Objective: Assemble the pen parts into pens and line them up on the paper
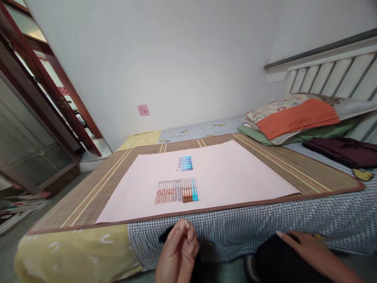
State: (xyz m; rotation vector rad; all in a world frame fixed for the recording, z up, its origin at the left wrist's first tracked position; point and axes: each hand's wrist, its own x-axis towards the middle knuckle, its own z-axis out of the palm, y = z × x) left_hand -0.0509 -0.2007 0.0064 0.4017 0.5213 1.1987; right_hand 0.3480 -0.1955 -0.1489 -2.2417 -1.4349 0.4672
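Observation:
A row of several pens [176, 190], peach, grey, orange and blue, lies side by side on a pink sheet [235, 177] spread over a striped mat [97, 184] on the bed. A smaller group of blue pens [185, 163] lies a little farther back. My left hand [178, 255] hovers low at the bed's near edge, fingers curled together, nothing visible in them. My right hand [312, 247] rests flat on my dark-clothed knee, fingers stretched out and holding nothing. Both hands are well short of the pens.
Folded pillows and blankets [294, 118] are stacked at the headboard on the right, with a dark cloth [344, 151] beside them. A glass-doored wooden cabinet [32, 118] stands at left, with books [14, 208] on the floor. A pink note [143, 110] sticks to the wall.

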